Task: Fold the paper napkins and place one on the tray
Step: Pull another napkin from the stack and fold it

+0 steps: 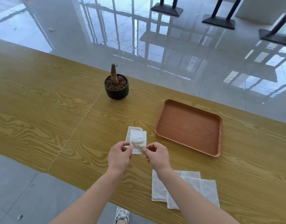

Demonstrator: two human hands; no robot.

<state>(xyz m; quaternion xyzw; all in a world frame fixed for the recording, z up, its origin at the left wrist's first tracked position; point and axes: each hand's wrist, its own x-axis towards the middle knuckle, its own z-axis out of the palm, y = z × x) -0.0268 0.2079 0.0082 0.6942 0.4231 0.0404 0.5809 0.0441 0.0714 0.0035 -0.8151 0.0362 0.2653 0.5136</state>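
A small folded white napkin point(137, 141) is held up above the table between both hands. My left hand point(118, 156) pinches its lower left edge and my right hand point(156, 155) pinches its lower right corner. Behind it another folded napkin point(129, 133) lies on the wooden table, partly hidden. An empty brown tray point(189, 126) sits to the right of the hands. Unfolded white napkins point(202, 189) lie overlapped near the table's front edge, under my right forearm.
A black pot point(116, 88) with a bare brown stem stands at the far side of the yellow wooden table point(42, 110). The glossy tiled floor lies beyond, with black table bases at the top right. A shoe shows below the table's front edge.
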